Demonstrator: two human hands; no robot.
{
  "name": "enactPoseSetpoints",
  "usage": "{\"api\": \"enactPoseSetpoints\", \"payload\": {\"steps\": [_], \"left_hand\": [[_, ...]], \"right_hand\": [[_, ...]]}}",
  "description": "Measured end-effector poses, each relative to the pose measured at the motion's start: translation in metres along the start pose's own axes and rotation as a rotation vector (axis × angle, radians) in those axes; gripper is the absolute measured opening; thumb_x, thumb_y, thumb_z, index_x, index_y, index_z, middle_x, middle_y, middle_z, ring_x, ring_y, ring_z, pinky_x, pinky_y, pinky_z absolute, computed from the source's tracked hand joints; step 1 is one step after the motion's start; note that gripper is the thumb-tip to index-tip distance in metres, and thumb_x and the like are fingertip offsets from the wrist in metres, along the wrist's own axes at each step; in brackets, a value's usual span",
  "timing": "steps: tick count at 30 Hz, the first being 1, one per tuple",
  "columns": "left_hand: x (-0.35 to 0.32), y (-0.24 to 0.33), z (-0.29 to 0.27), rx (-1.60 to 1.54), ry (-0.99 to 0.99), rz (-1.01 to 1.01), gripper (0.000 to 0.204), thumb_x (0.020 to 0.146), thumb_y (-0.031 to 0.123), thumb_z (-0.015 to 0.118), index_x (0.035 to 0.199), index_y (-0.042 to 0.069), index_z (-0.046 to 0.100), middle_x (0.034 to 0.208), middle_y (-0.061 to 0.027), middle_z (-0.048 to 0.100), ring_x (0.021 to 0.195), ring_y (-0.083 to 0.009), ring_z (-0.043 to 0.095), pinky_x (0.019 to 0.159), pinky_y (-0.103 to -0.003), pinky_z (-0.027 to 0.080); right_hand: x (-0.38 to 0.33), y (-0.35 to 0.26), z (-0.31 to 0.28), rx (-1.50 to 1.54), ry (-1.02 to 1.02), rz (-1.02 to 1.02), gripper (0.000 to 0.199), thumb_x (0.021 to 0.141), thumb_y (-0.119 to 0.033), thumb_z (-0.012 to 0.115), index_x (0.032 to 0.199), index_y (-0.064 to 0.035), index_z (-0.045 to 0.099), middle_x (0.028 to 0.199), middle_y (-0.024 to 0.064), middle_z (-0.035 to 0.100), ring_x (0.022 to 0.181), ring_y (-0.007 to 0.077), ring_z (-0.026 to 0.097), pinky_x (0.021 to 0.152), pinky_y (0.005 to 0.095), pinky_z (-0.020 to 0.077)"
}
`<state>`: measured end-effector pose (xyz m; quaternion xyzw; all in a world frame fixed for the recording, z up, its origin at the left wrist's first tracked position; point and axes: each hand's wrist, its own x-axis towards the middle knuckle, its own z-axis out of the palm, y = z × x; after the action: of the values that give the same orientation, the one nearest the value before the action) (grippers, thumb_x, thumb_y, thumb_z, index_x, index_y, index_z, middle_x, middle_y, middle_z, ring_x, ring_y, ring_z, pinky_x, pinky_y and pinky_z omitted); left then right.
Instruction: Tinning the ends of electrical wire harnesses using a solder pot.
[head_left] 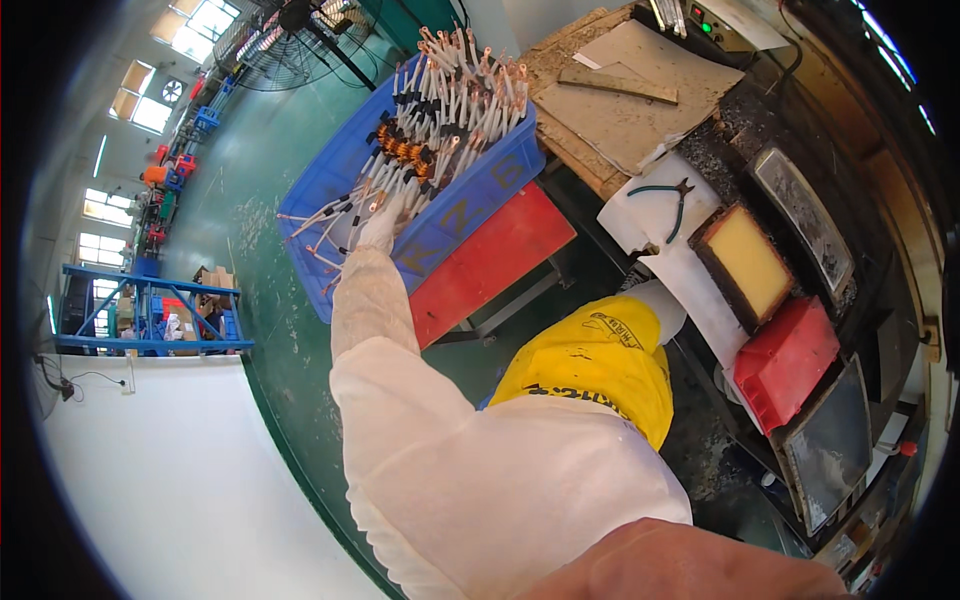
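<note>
A blue plastic crate (470, 195) holds several white-sleeved wire leads with copper ends and orange coils (440, 110). My left hand (383, 222), in a white glove, reaches into the crate's near end and lies among the leads; its fingers are buried, so its grip is unclear. My right arm wears a yellow sleeve cover (595, 365). My right hand (662, 303), also white-gloved, sits low by the edge of the white-covered bench (690, 285), mostly hidden behind the sleeve.
The blue crate rests on a red crate (495, 258). On the bench lie teal-handled pliers (668, 200), a yellow block in a dark tray (747, 262), a small red bin (787, 360), metal trays (830, 455) and cardboard sheets (630, 90). Green floor (250, 220) and a fan (295, 30) lie beyond.
</note>
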<state>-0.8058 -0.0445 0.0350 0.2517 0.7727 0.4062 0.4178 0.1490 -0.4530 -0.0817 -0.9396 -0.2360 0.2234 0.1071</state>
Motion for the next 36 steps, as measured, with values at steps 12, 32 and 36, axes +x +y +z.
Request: {"api": "enactPoseSetpoints", "payload": {"steps": [12, 32, 36], "left_hand": [[0.026, -0.042, -0.027, 1.286, -0.136, -0.041, 0.046, 0.086, 0.044, 0.062, 0.117, 0.012, 0.070, 0.119, -0.0123, 0.068, 0.108, -0.0291, 0.065, 0.093, -0.039, 0.048], [-0.088, 0.069, -0.061, -0.327, 0.308, 0.584, 0.019, 0.087, 0.018, 0.068, 0.075, 0.007, 0.056, 0.066, 0.0047, 0.051, 0.057, -0.0049, 0.042, 0.049, -0.023, 0.031], [-0.140, 0.107, -0.044, -0.101, 0.432, 0.736, 0.021, 0.088, 0.017, 0.066, 0.074, 0.005, 0.056, 0.065, 0.0070, 0.045, 0.061, -0.0023, 0.037, 0.053, -0.022, 0.029]], "right_hand": [[-0.048, -0.125, 0.195, -0.045, -0.134, -0.175, 0.047, 0.090, -0.031, 0.058, 0.127, -0.0020, 0.059, 0.126, 0.0209, 0.060, 0.120, 0.0368, 0.055, 0.103, 0.0423, 0.0423], [-0.090, -0.279, 0.100, 0.560, -0.439, -0.427, 0.025, 0.097, -0.019, 0.055, 0.109, -0.0006, 0.066, 0.095, 0.0071, 0.067, 0.087, 0.0143, 0.062, 0.080, 0.0273, 0.0496], [-0.149, -0.384, 0.057, 0.753, -0.458, -0.770, 0.018, 0.096, -0.008, 0.056, 0.109, 0.0009, 0.064, 0.104, 0.0060, 0.065, 0.091, 0.0140, 0.061, 0.082, 0.0264, 0.0488]]}}
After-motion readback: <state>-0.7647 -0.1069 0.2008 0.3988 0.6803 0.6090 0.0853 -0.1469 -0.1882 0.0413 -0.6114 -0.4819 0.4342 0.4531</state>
